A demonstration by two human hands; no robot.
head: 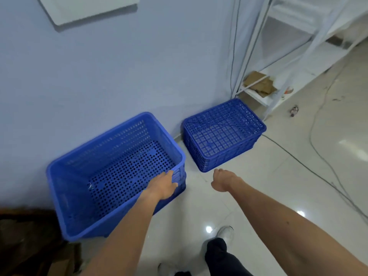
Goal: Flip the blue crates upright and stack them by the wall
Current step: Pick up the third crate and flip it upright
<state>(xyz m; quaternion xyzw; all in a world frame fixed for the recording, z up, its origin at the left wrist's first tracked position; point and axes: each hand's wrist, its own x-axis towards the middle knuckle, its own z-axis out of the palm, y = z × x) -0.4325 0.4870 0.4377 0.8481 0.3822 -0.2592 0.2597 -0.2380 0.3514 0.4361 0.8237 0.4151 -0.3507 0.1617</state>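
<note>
Against the pale blue wall, at your left, an upright blue crate sits with its open mouth facing up and its perforated floor visible inside. A second rim and wall section shows beneath its near right corner, so it appears to rest on or in another crate below; judge this as a stack already begun, though the lower unit is mostly hidden.

To the right, just beside the stack and also close to the wall, the inverted blue crate lies on the tiled floor with its gridded base turned upward. This unit is not yet flipped.

Your left hand lies on the near right rim of the upright crate, fingers spread loosely over the edge rather than clamped around it. Your right hand hangs in the air, apart from both crates, near the closest corner of the inverted crate; its fingers are curled loosely inward and hold nothing.

Status: at least one crate is upright and placed by the wall. Remaining work, as far as visible: turn the inverted crate over and set it on the stack. A loose cable runs across the floor to the right of the inverted crate.
</note>
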